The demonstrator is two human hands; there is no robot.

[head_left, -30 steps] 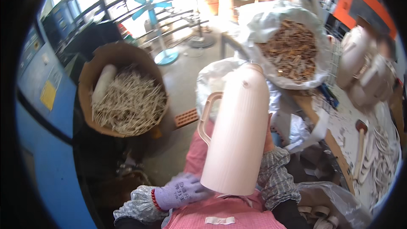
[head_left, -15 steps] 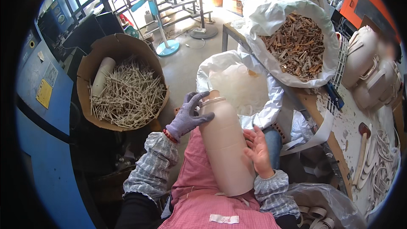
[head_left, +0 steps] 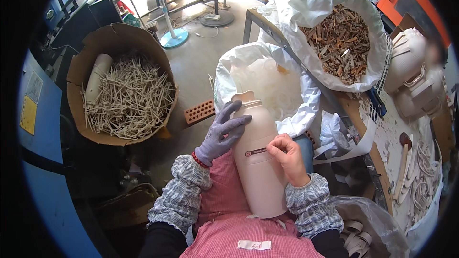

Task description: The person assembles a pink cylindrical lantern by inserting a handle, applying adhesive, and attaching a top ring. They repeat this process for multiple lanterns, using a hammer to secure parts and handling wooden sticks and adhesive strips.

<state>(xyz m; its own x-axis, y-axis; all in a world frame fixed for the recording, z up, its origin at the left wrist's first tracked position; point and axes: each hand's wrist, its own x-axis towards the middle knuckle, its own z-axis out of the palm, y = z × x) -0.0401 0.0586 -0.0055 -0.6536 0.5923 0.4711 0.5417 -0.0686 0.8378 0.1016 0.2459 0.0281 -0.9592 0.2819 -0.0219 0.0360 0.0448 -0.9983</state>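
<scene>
- Nearest me, the pale pink flask body lies tilted in the lap, base against the pink apron, neck pointing away.
- My bare right hand has its fingers pinching the right end of a narrow dark label across the flask's front.
- My gloved left hand rests on the left of the shoulder; whether those fingers grip, I cannot tell.
- I judge this to be label placing; the next move calls for keeping the strip level and pressing it flat.
- Farther off: a white sack, then a blue fan to the left.
</scene>
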